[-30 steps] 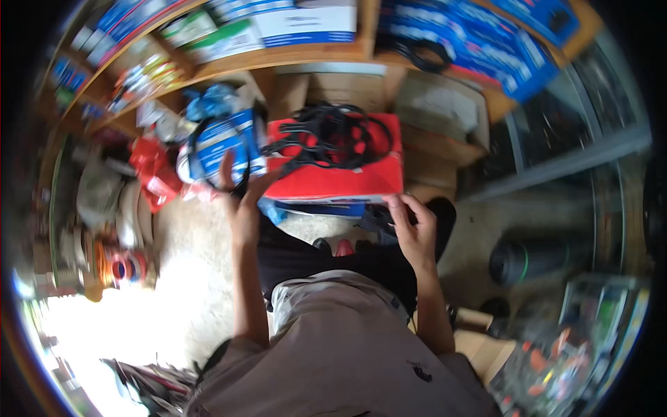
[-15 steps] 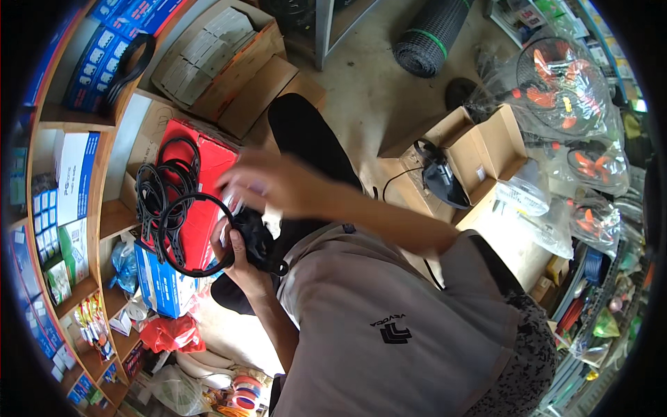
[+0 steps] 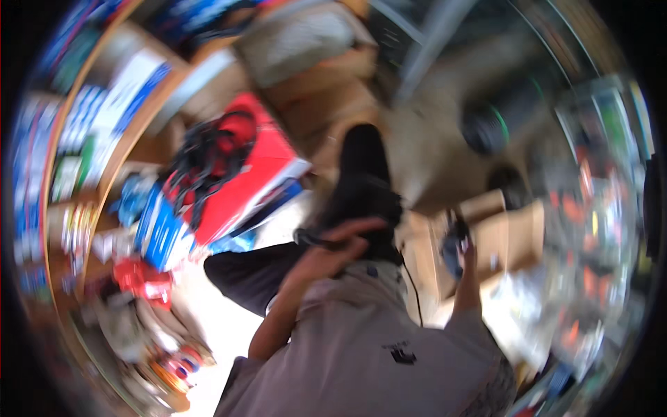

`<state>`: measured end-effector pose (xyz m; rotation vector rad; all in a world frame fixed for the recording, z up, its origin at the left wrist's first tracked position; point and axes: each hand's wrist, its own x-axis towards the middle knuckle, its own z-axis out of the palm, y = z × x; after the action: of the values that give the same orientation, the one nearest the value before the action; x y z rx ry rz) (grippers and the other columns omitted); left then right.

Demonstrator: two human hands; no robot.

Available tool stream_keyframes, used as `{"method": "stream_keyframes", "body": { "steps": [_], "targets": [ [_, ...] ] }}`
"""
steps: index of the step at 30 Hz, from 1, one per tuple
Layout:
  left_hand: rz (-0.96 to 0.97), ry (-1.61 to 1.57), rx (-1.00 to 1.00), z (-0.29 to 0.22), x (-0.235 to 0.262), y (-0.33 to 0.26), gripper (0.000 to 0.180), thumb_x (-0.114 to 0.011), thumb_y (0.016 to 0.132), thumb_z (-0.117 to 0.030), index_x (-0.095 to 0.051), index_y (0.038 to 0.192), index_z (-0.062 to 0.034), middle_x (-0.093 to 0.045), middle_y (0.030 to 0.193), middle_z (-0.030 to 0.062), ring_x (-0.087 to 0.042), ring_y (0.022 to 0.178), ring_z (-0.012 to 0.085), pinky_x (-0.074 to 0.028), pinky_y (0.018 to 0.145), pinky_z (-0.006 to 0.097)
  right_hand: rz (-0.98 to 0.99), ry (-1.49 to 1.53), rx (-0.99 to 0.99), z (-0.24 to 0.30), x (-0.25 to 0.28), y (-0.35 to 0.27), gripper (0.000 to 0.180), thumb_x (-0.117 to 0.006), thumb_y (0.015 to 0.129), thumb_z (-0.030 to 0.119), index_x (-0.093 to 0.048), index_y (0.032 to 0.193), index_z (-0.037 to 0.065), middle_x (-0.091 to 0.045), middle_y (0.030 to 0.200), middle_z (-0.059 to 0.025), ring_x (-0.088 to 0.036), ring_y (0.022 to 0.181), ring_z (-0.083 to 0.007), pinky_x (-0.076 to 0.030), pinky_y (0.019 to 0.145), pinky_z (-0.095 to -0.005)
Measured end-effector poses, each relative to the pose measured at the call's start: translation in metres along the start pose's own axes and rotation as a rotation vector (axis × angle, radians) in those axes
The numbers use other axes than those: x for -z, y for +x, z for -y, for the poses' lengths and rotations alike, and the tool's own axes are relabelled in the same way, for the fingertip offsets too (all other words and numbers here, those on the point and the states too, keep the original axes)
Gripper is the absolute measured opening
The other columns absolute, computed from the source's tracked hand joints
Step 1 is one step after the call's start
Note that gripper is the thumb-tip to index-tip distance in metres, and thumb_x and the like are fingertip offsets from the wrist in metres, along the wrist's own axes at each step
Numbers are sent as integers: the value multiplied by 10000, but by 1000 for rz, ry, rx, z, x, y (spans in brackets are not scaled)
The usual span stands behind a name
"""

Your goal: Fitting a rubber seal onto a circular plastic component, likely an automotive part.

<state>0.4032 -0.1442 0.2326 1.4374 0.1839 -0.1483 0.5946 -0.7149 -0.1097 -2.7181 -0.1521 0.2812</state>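
Observation:
The picture is badly blurred. My left hand (image 3: pixel 335 251) is raised in front of my chest with its fingers spread. A thin dark cable end (image 3: pixel 310 239) lies against its fingertips; whether it grips it is unclear. My right hand (image 3: pixel 464 244) reaches out to the right and is closed around a small dark object (image 3: pixel 451 243) over an open cardboard box (image 3: pixel 511 233). A coil of black cables (image 3: pixel 205 156) lies on a red flat box (image 3: pixel 260 170) to the left, apart from both hands.
A blue and white package (image 3: pixel 161 233) leans beside the red box, with red bags (image 3: pixel 142 278) below it. Wooden shelves (image 3: pixel 104 125) with packaged goods curve along the left. A dark mesh roll (image 3: pixel 500 118) lies on the floor at the upper right. Cardboard boxes (image 3: pixel 313 48) stand behind.
The view has swung round and blurred. My left hand has left the cable coil and lifted toward my chest. My right hand has gone out right to the cardboard box.

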Motion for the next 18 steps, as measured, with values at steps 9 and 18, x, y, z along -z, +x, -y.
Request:
{"method": "stream_keyframes", "body": {
  "steps": [9, 18],
  "targets": [
    [6, 46, -9, 91, -30, 3, 399, -546, 1105, -243, -585, 1475, -99, -627, 1397, 203, -537, 1373, 321, -323, 1237, 397, 356, -400, -275, 45, -28, 23, 992, -916, 747, 391, -425, 1548, 71, -585, 1437, -233, -575, 1327, -432, -484, 1118, -515],
    [-612, -455, -284, -29, 51, -36, 435, -722, 1009, -326, -688, 1306, -9, -724, 1131, 91, -647, 731, 124, -513, 567, 250, 219, 876, 597, 496, 173, 64, 684, -778, 892, 40, -465, 1500, 47, -543, 1450, -137, -560, 1282, -243, -465, 1088, -386]
  ]
}}
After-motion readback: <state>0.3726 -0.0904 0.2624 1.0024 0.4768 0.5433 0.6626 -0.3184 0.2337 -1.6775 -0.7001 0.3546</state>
